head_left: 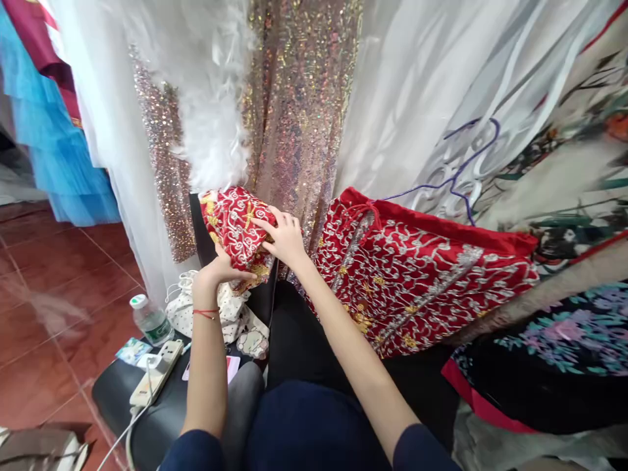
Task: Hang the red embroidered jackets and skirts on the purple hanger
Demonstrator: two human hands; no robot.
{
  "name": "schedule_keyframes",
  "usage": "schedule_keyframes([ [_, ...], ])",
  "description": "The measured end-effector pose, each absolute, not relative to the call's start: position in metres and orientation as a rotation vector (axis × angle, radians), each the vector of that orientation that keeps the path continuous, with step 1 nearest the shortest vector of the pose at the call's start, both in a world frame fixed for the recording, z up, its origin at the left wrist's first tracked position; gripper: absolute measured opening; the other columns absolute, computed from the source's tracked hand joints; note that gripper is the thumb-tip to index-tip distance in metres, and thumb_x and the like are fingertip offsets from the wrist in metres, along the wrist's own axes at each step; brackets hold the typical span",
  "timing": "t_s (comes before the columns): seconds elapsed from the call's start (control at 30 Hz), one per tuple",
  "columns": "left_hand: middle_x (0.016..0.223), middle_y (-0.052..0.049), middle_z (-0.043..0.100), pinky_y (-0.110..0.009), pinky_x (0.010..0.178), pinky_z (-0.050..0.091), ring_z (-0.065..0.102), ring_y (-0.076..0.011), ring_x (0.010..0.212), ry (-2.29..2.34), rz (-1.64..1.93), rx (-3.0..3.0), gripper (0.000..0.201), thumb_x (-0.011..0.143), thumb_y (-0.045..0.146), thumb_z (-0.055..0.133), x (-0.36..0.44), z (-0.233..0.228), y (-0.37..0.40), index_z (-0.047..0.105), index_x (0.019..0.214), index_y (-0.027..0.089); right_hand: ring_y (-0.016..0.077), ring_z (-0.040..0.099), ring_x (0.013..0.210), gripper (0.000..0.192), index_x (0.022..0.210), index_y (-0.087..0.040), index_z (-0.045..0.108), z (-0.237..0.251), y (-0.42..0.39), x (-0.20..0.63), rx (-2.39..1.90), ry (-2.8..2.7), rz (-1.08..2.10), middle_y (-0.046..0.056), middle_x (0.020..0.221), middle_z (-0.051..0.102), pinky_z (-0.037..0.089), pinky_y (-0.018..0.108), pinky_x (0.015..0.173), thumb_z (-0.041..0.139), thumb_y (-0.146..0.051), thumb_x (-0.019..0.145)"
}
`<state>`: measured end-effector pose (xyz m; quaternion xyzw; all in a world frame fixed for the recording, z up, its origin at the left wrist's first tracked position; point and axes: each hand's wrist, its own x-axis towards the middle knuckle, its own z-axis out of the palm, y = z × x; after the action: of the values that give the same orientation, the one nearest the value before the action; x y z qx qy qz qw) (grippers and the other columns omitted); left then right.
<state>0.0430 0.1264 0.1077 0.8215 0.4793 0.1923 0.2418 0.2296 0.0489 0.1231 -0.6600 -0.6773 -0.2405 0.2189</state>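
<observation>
A folded red garment, embroidered in silver and gold, is held up between my two hands over the black seat. My left hand grips its lower left side, the thumb in front and the fingers beneath. My right hand holds the right edge, its fingers laid across the fabric. On the right lies a matching red embroidered skirt with a drawstring waistband. A purple wire hanger rests behind that waistband. The garment's underside is hidden.
A dotted white drawstring bag, a plastic bottle and a power strip with cables are on the black seat. Sequined cloth and white feathers hang ahead. Black floral fabric lies right.
</observation>
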Motion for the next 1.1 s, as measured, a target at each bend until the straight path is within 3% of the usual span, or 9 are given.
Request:
schedule_keyframes([
  [0.1,0.113,-0.020,0.073,-0.034,0.089,0.053,0.069,-0.0354,0.110,1.372,0.281,2.253,0.083,0.057,0.046,0.081,0.040,0.109,0.130,0.055,0.127,0.009,0.0311,0.046,0.123,0.051,0.142,-0.036,0.058,0.121,0.048,0.228,-1.841,-1.770,-0.609,0.009,0.154,0.043,0.038,0.047,0.105,0.064,-0.033,0.092],
  [0.2,0.104,-0.012,0.076,-0.031,0.084,0.053,0.071,-0.0312,0.102,1.318,0.237,2.331,0.050,0.067,0.042,0.069,0.039,0.114,0.127,0.065,0.111,0.018,0.0295,0.050,0.118,0.040,0.134,-0.035,0.064,0.124,0.045,0.228,-1.849,-1.732,-0.558,0.008,0.146,0.049,0.040,0.044,0.102,0.059,-0.033,0.094],
  [0.27,0.105,-0.011,0.076,-0.032,0.083,0.052,0.071,-0.0314,0.101,1.350,0.254,2.387,0.040,0.072,0.042,0.062,0.037,0.118,0.122,0.067,0.106,0.021,0.0273,0.053,0.113,0.035,0.129,-0.032,0.067,0.127,0.043,0.227,-1.865,-1.696,-0.527,0.009,0.137,0.053,0.042,0.041,0.099,0.054,-0.029,0.096],
  [0.43,0.116,-0.016,0.072,-0.041,0.085,0.051,0.068,-0.0385,0.110,1.582,0.286,2.424,0.043,0.079,0.046,0.052,0.039,0.127,0.108,0.065,0.110,0.020,0.0279,0.060,0.109,0.056,0.144,-0.014,0.047,0.142,0.051,0.221,-2.070,-1.594,-0.523,0.017,0.128,0.059,0.045,0.040,0.096,0.048,-0.009,0.089],
  [0.53,0.118,-0.016,0.072,-0.043,0.086,0.051,0.067,-0.0388,0.112,1.638,0.321,2.390,0.042,0.080,0.046,0.052,0.042,0.129,0.107,0.064,0.110,0.020,0.0307,0.063,0.113,0.045,0.131,-0.005,0.051,0.155,0.060,0.218,-2.189,-1.618,-0.461,0.021,0.123,0.064,0.044,0.042,0.100,0.047,-0.006,0.087],
  [0.63,0.119,-0.015,0.072,-0.042,0.085,0.050,0.066,-0.0384,0.113,1.648,0.336,2.369,0.045,0.080,0.053,0.052,0.041,0.129,0.108,0.065,0.110,0.021,0.0294,0.065,0.111,0.032,0.120,-0.009,0.053,0.163,0.065,0.221,-2.198,-1.653,-0.382,0.019,0.119,0.068,0.046,0.041,0.098,0.047,-0.010,0.089],
  [0.83,0.111,-0.012,0.074,-0.034,0.075,0.046,0.067,-0.0339,0.105,1.561,0.375,2.402,0.046,0.077,0.056,0.054,0.037,0.131,0.107,0.068,0.106,0.022,0.0281,0.067,0.109,0.033,0.117,-0.014,0.050,0.163,0.056,0.225,-2.169,-1.636,-0.331,0.015,0.118,0.069,0.048,0.038,0.095,0.057,-0.018,0.085],
  [1.1,0.076,-0.002,0.069,-0.028,0.063,0.035,0.062,-0.0220,0.076,1.316,0.587,2.458,0.037,0.074,0.051,0.055,0.019,0.144,0.094,0.074,0.092,0.024,0.0295,0.068,0.104,0.034,0.117,-0.012,0.053,0.170,0.021,0.226,-2.270,-1.614,-0.296,0.017,0.111,0.071,0.049,0.038,0.087,0.058,-0.018,0.084],
])
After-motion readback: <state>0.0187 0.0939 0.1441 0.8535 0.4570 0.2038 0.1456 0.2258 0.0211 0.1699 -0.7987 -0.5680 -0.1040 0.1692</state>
